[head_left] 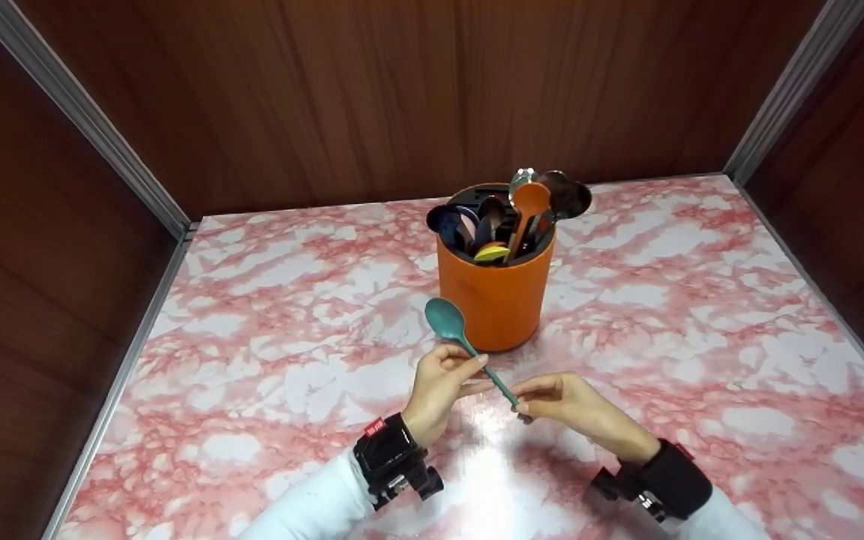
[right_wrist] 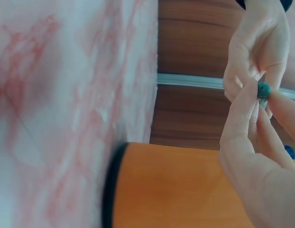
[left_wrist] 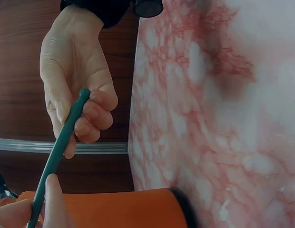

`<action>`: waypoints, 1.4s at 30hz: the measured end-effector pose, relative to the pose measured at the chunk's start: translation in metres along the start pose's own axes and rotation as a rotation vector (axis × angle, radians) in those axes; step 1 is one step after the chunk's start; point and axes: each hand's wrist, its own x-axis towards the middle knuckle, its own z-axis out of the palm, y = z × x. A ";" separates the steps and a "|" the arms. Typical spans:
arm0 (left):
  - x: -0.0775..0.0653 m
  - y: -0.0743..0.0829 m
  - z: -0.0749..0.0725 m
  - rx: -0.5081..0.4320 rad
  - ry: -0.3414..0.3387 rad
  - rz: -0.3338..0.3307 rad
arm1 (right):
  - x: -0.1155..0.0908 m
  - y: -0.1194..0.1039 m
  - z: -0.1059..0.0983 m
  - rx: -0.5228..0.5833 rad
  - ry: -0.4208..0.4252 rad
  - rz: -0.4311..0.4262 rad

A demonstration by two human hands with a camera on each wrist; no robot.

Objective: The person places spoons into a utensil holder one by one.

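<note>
A teal spoon [head_left: 445, 319] is held slantwise over the table, its bowl toward the far left and overlapping the lower left of the orange holder in the head view. My left hand [head_left: 436, 382] pinches the handle partway along between thumb and fingers. Thumb and fingertips of my right hand [head_left: 574, 403] grip the near end of that handle. Seen from the left wrist, the handle [left_wrist: 57, 154] runs between both hands, with its rounded tip showing past the right thumb. The right wrist view shows the handle's end [right_wrist: 264, 89] almost head-on.
Just beyond the hands stands an orange cylindrical utensil holder [head_left: 496, 307] with a black slotted top. Several spoons and ladles stick out of it, including an orange spoon [head_left: 531, 199] and a yellow one [head_left: 492, 253]. Brown wood-look panels [head_left: 372, 97] enclose the pink-and-white marbled table [head_left: 274, 315].
</note>
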 end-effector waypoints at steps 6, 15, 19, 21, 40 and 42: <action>0.000 0.015 0.007 -0.013 -0.007 0.017 | -0.003 -0.017 -0.005 -0.055 0.014 -0.022; 0.002 0.041 0.017 0.032 0.008 0.055 | -0.003 -0.040 -0.013 -0.128 0.024 -0.062; 0.001 0.055 0.021 -0.006 -0.021 0.090 | -0.003 -0.052 -0.016 -0.172 0.044 -0.081; 0.001 0.062 0.023 0.000 -0.027 0.103 | -0.003 -0.058 -0.018 -0.183 0.057 -0.082; 0.020 0.130 0.052 0.110 -0.007 0.172 | 0.007 -0.106 -0.033 -0.132 0.227 -0.125; 0.027 0.137 0.056 0.114 0.001 0.185 | 0.010 -0.112 -0.036 -0.117 0.256 -0.143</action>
